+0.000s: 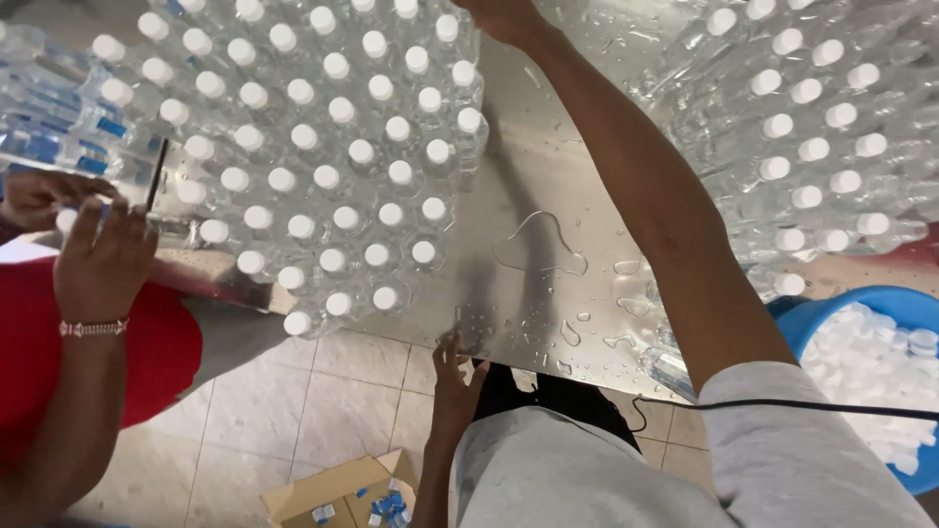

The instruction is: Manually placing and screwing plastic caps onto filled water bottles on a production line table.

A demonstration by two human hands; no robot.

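My right hand [504, 17] reaches far across the wet metal table [548, 176] to its top edge; the fingers are cut off by the frame, so I cannot tell what they hold. My left hand [452, 364] rests on the table's near edge with fingers spread, holding nothing. A dense block of clear capped water bottles [313, 147] stands on the table's left half. Another block of bottles [812, 127] stands at the right.
A co-worker in red at the left holds a bottle with both hands [98, 254]. A blue tub [880, 313] of white caps sits at the right. An open cardboard box [342, 494] lies on the tiled floor. Water puddles [538, 244] dot the table.
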